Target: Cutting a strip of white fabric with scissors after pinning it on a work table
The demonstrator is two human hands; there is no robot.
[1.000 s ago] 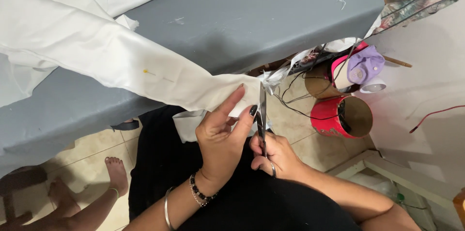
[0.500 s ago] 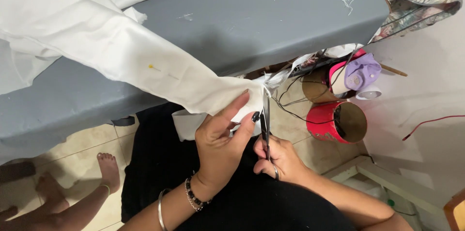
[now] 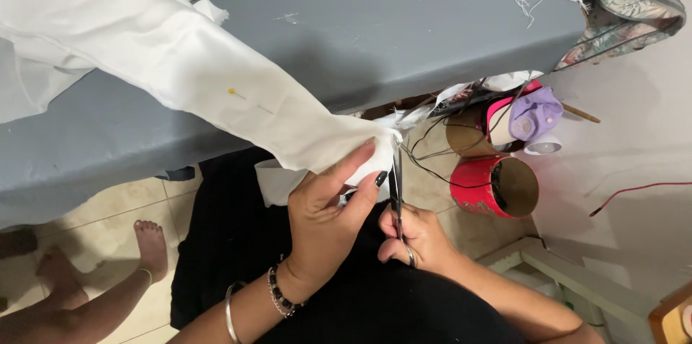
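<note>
Cloth [image 3: 216,77], white, hangs from grey worktop [image 3: 346,34] edge down over lap. Left hand [image 3: 328,207] pinches cloth end between thumb and fingers. Right hand [image 3: 414,239] closed around scissors [image 3: 396,189], blades upright, touching cloth end. Red tin [image 3: 497,185] near on floor.

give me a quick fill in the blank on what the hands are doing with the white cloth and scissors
1. The left hand pinches the end of the ____ cloth.
2. The right hand works a pair of ____ at the cloth's edge.
3. The cloth lies over a ____ table.
4. A pin with a ____ head sits in the cloth.

Missing words: white; scissors; grey; yellow
</note>
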